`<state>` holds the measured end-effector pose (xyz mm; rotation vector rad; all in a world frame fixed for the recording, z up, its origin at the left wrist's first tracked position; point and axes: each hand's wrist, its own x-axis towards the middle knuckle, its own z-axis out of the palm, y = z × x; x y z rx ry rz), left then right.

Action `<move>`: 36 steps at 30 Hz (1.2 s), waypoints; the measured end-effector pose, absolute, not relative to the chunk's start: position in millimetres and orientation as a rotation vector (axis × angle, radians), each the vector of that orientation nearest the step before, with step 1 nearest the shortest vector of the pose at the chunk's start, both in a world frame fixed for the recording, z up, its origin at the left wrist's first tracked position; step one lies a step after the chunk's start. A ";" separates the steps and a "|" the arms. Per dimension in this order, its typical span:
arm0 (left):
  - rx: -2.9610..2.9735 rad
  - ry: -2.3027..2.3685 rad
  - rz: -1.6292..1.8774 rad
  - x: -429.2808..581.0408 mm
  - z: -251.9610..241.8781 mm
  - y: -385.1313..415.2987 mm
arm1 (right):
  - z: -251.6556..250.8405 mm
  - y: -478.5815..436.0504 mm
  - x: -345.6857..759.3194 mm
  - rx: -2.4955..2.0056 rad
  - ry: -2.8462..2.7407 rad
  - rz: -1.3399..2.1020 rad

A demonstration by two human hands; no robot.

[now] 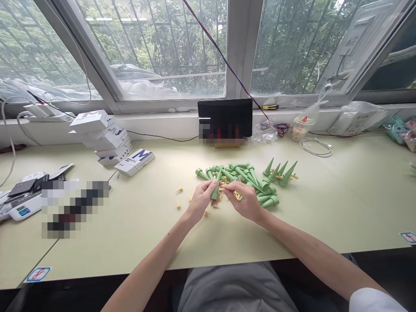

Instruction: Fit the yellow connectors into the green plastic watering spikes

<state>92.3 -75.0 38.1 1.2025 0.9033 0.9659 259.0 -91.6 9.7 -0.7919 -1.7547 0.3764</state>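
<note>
Between the fingers of my left hand is a green plastic plant-watering spike, its pointed end up and its wide cap down. My right hand is closed in a pinch close beside the spike; what its fingertips hold, if anything, is too small to make out. Behind my hands lies a pile of similar green spikes. Small yellow plastic pieces are scattered to the left and under my hands. To the right of the pile, several spikes stand upright on their caps with yellow pieces at their sides.
White boxes are stacked at the back left, with one box lying beside them. A dark tablet leans near the windowsill. A cup in a bag and a coiled white cable lie back right. Electronics clutter the left.
</note>
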 end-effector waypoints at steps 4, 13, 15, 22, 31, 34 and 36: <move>1.187 0.927 0.961 93.4 39.0 -76.0 | 9.1 -92.2 257.5 -0.760 -1.798 0.336; 1.184 0.923 0.966 93.1 34.5 -75.2 | 4.8 -90.1 257.6 -0.684 -1.853 0.263; 1.181 0.920 0.967 93.0 33.6 -75.0 | 4.8 -90.0 257.4 -0.693 -1.862 0.253; 1.218 0.917 0.984 93.1 32.0 -75.1 | 5.4 -90.5 257.1 -0.686 -1.879 0.214; 1.389 1.022 1.058 95.3 36.7 -80.1 | 2.4 -90.2 255.4 -0.676 -1.852 0.193; 1.428 1.037 1.060 95.2 35.4 -79.7 | 4.0 -91.8 254.2 -0.716 -1.824 0.254; 1.450 1.044 1.063 94.9 33.7 -78.9 | 5.0 -93.0 253.5 -0.744 -1.805 0.304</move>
